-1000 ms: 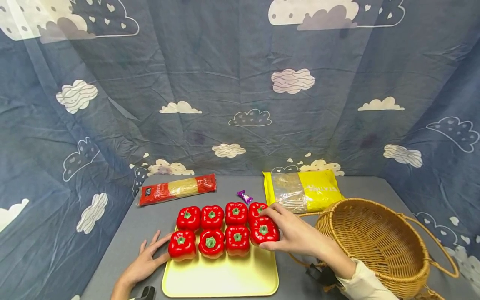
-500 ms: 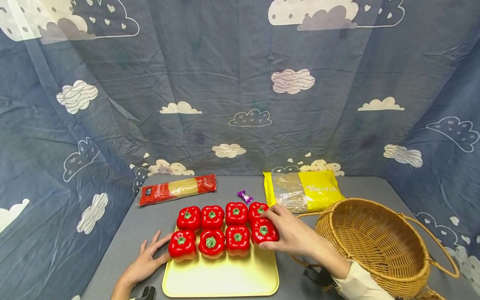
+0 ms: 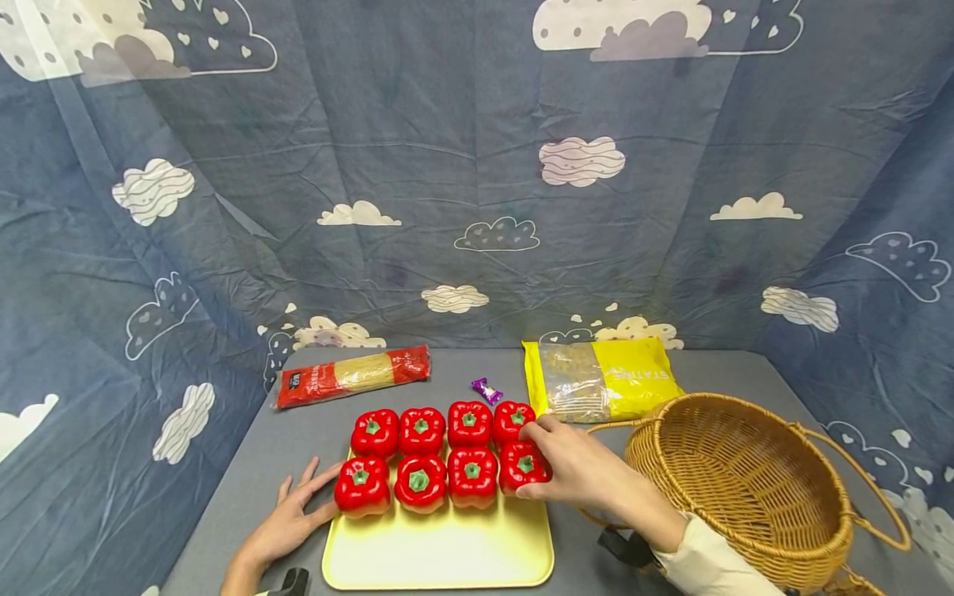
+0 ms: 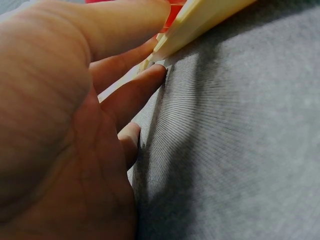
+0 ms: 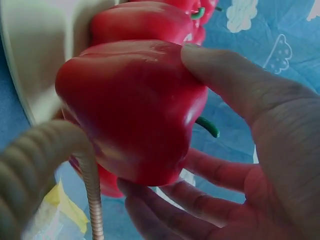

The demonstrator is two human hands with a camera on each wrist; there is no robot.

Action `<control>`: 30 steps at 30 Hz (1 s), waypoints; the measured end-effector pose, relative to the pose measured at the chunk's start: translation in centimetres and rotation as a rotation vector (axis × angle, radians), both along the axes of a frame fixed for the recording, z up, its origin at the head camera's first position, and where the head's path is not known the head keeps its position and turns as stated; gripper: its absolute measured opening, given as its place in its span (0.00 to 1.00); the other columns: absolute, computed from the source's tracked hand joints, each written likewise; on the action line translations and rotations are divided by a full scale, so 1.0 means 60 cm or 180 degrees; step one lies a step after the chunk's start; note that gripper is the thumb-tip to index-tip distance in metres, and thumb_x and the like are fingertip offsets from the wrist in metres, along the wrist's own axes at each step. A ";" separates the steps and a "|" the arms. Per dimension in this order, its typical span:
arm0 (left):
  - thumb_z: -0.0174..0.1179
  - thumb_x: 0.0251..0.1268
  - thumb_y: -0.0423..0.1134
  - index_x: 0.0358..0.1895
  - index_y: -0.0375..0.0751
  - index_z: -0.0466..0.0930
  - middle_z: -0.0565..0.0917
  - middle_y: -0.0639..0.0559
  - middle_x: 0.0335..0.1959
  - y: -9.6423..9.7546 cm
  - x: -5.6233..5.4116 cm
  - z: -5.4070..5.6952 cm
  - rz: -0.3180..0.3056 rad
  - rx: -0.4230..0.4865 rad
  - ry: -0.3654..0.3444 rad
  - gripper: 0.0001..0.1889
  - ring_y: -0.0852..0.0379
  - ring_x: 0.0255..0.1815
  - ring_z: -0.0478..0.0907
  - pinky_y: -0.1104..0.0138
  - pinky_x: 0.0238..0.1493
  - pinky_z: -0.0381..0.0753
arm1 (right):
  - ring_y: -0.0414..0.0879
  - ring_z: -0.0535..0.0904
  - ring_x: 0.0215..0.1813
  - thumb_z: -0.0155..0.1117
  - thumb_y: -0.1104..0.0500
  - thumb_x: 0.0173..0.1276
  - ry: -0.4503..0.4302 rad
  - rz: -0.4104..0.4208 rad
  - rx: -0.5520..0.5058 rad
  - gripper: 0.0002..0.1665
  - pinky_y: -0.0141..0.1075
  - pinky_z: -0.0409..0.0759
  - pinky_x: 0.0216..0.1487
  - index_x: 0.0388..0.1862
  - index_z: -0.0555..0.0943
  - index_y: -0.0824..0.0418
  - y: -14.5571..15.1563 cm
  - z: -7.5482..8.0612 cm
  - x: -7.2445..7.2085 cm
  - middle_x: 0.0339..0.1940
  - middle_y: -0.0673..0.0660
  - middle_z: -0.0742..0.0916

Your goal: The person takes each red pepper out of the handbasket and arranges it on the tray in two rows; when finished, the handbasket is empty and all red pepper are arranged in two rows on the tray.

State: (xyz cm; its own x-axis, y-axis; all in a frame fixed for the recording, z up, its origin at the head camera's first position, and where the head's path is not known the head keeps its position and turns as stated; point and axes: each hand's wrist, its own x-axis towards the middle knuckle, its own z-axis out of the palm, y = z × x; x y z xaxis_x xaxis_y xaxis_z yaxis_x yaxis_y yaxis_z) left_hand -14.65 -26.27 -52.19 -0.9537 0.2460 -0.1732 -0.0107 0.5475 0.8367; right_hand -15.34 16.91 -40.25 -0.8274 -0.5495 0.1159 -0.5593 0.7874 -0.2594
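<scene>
Several red bell peppers with green stems stand in two rows on a pale yellow tray (image 3: 440, 550). At the right end of the near row, my right hand (image 3: 585, 468) holds a bell pepper (image 3: 519, 468), thumb on its near side and fingers on its far side. In the right wrist view the thumb touches that bell pepper (image 5: 132, 110) and the fingers lie along its other side. My left hand (image 3: 286, 521) is at the tray's left edge, fingers spread, beside the leftmost near bell pepper (image 3: 362, 488). The left wrist view shows its fingers (image 4: 135, 95) against the tray's rim (image 4: 200, 25).
A wicker basket (image 3: 745, 472) with looped handles stands right of the tray, behind my right forearm. Farther back lie a red noodle packet (image 3: 354, 377), a purple wrapped candy (image 3: 487, 391) and a yellow food bag (image 3: 641, 377). A cloud-patterned cloth (image 3: 447, 165) hangs behind the grey table.
The bell pepper in my right hand has gone down slightly, into line with the near row. My right hand has shifted a little with it. The left hand has stayed still.
</scene>
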 end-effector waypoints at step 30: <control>0.65 0.68 0.45 0.73 0.38 0.68 0.63 0.34 0.76 0.000 0.000 -0.001 0.0001 -0.0001 -0.0029 0.33 0.31 0.82 0.30 0.33 0.71 0.18 | 0.48 0.77 0.39 0.81 0.39 0.49 -0.0087 -0.0116 0.0407 0.35 0.41 0.78 0.28 0.47 0.80 0.59 -0.019 -0.016 -0.009 0.39 0.51 0.78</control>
